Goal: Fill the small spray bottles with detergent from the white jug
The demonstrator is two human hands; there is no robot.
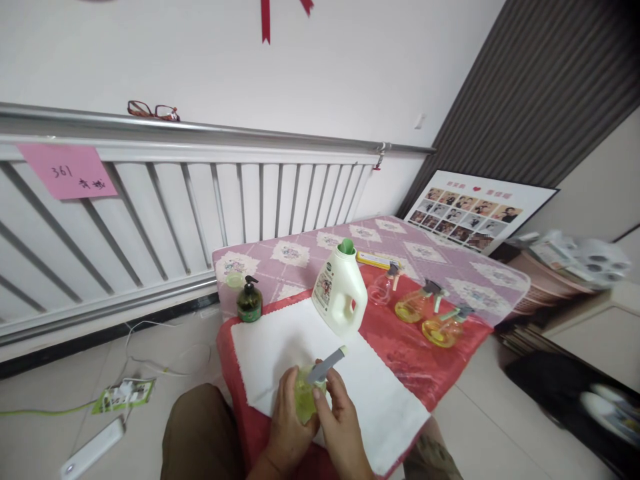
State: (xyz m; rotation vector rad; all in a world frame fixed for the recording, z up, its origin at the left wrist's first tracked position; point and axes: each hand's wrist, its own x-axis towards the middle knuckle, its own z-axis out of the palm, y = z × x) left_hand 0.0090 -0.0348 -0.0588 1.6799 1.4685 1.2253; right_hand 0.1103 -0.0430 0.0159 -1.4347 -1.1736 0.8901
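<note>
My left hand is wrapped round a small clear green spray bottle, held over a white cloth on a low table. My right hand grips the bottle's grey spray head from the right, fingers closed on it. Just beyond stands a white detergent jug with a green cap. Three more spray bottles lie to its right: a pink one and two orange ones.
A dark green pump bottle stands at the table's back left corner. A red cloth and a pink patterned cover cover the table. A white radiator runs behind. A power strip and cables lie on the floor at left.
</note>
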